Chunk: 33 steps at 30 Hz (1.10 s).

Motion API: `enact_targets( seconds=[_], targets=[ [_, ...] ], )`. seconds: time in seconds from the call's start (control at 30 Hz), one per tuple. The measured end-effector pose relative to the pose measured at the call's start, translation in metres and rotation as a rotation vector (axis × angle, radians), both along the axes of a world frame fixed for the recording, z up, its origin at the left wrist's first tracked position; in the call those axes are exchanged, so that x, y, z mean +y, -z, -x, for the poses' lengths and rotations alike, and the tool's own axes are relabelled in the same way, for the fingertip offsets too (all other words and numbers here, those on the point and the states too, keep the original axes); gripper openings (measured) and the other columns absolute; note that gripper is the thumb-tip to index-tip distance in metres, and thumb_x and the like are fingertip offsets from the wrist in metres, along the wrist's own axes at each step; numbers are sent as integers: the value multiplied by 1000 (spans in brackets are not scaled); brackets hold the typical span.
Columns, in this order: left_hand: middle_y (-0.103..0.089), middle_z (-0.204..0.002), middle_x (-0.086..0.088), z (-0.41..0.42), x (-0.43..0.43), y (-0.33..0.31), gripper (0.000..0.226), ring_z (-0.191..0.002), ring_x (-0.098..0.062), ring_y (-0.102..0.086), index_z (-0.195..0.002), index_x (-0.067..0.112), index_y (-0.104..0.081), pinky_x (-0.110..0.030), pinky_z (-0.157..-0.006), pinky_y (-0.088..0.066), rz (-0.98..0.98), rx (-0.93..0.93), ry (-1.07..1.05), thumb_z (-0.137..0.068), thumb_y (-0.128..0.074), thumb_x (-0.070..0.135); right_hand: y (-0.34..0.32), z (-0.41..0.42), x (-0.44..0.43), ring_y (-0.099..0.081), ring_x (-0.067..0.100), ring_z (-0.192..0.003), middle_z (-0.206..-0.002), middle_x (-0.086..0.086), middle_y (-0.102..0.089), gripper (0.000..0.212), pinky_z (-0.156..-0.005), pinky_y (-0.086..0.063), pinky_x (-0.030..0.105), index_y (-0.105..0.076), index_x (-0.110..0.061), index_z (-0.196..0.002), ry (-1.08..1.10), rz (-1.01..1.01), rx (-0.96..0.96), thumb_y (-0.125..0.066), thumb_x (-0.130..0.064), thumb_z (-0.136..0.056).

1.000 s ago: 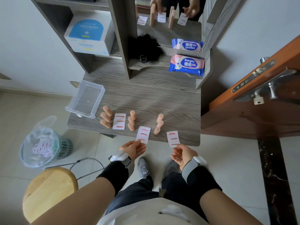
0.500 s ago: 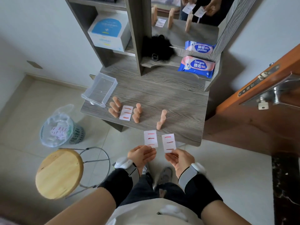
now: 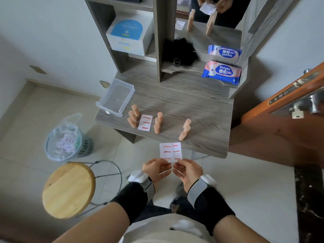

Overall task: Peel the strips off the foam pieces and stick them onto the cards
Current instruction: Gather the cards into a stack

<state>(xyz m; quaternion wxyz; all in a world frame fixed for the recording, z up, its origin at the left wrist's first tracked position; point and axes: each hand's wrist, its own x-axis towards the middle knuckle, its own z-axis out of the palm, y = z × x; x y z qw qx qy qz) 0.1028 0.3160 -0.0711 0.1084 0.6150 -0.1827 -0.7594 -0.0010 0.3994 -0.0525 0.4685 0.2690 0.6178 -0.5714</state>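
Two white cards with red strips (image 3: 170, 152) are held together, overlapping, just off the desk's front edge. My left hand (image 3: 156, 169) pinches their lower left and my right hand (image 3: 187, 170) pinches the lower right. On the grey wooden desk (image 3: 201, 111) a third card with three red strips (image 3: 145, 122) lies flat. Peach finger-shaped foam pieces stand in three groups: left of that card (image 3: 132, 116), right of it (image 3: 158, 122), and further right (image 3: 185, 127).
A clear plastic box (image 3: 115, 97) sits at the desk's left edge. A bin (image 3: 67, 141) lined with a plastic bag holds used cards on the floor. A round wooden stool (image 3: 68, 189) stands at my left, an orange door (image 3: 289, 106) at right. Wipes packs (image 3: 221, 72) lie on the shelf.
Both hands lifted a card each off the desk's front edge, then brought the two cards together until they overlap. The view has tilted and shifted.
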Motion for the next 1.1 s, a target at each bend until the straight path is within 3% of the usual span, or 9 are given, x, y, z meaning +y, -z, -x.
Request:
enact_targets(
  seconds=[0.23,0.5,0.63,0.73,0.87,1.0,1.1],
  targets=[
    [-71,-63,-16,-12,-33,11,11,-56,-22,-71,-78,-2,-61,-27,-52,-56,47,3,159,-79,-70,-7,-7,-27,-27,-66,27,-61,-72,18,-67,14,-58,-57,36,-59,-3,-83,47,-13,30,-62,11,-85],
    [-71,-67,-16,-14,-56,9,21,-57,-22,-70,-93,-2,-60,-26,-53,-57,96,13,298,-79,-72,-11,2,-38,-46,-64,18,-51,-59,9,-69,13,-52,-56,31,-67,-5,-76,13,-66,89,-65,3,-87],
    [-70,-75,-15,-13,-79,9,25,-62,-22,-69,-100,-2,-63,-29,-53,-57,56,-23,312,-85,-75,13,10,-37,-57,-61,15,-45,-55,7,-67,11,-48,-56,29,-68,-2,-77,43,-83,104,-65,2,-87],
    [-65,-75,-13,-10,-105,13,34,-65,-23,-63,-90,2,-62,-33,-57,-56,-2,-139,256,-88,-72,35,14,-35,-54,-62,16,-48,-58,8,-69,4,-50,-55,29,-70,-2,-81,56,-90,103,-68,-2,-85],
    [-62,-77,-8,-1,-135,24,48,-66,-19,-59,-84,5,-60,-30,-58,-53,83,-257,227,-86,-67,53,19,-33,-54,-63,16,-51,-60,7,-69,2,-52,-56,30,-71,-3,-83,52,-88,107,-70,-3,-85],
    [-49,-53,3,6,-145,33,49,-38,-11,-41,-68,15,-51,-20,-40,-35,123,-281,243,-85,-62,60,20,-36,-50,-62,15,-51,-61,7,-69,2,-52,-57,29,-71,-2,-84,67,-100,115,-69,-2,-85],
    [-48,-54,3,4,-145,40,49,-42,-12,-42,-64,17,-51,-22,-43,-33,155,-306,299,-85,-62,60,19,-37,-47,-61,16,-52,-61,7,-68,3,-52,-57,29,-71,-1,-83,75,-93,121,-69,-1,-85]
  ],
)
